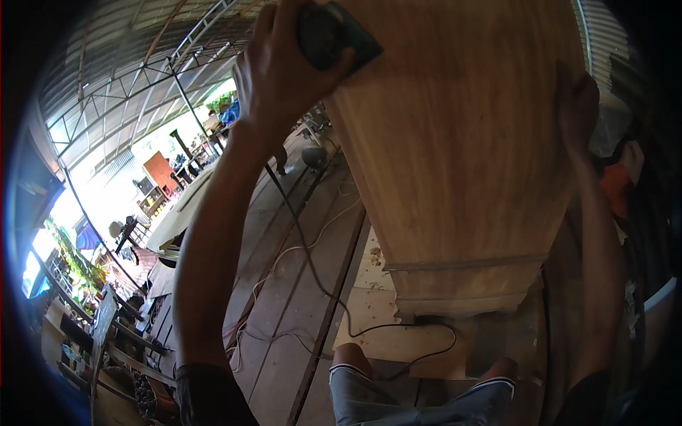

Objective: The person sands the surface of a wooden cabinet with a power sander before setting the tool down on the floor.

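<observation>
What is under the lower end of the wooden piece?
Around the lower end of the wooden piece, pale boards and a black cord show. Whatever lies directly beneath cannot be seen; the piece covers it.

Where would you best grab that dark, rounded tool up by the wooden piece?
Probably by the tool's rounded body, from the picture's left, where the left hand has it: that bulge suits a curved palm, while the flat, cornered base seems to face the wooden piece.
</observation>
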Tool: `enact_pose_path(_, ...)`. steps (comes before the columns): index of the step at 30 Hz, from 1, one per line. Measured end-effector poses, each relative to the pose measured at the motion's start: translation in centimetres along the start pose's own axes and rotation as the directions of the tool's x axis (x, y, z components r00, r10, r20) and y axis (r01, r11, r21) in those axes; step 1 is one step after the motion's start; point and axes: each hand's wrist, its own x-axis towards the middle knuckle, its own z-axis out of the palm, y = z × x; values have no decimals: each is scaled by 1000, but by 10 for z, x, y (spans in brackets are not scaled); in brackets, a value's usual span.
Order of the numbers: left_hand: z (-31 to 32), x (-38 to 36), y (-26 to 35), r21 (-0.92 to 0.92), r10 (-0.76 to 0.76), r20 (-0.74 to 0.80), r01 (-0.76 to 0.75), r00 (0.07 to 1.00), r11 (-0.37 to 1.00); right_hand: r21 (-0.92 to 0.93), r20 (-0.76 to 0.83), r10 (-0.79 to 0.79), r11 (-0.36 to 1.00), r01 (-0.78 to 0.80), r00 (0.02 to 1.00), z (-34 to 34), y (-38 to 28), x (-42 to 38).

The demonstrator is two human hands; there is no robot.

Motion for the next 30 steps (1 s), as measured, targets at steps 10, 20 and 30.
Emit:
enact_pose_path(10, 6, 52, 5, -118, -71, -93, 60, 993, 991, 52, 11, 0, 999, -1, 1000, -1, 0, 1)
enact_pose_path(20, -3, -137, 117, -134, -199, 163, 222, 966, 966, 35, -18, -23, 999, 23, 1000, 3, 7, -1)
enact_pose_path(30, -7, -239, 193, -215, -124, 307, 196, 944, 957, 58, 21, -71, 996, 70, 997, 6, 15, 0)
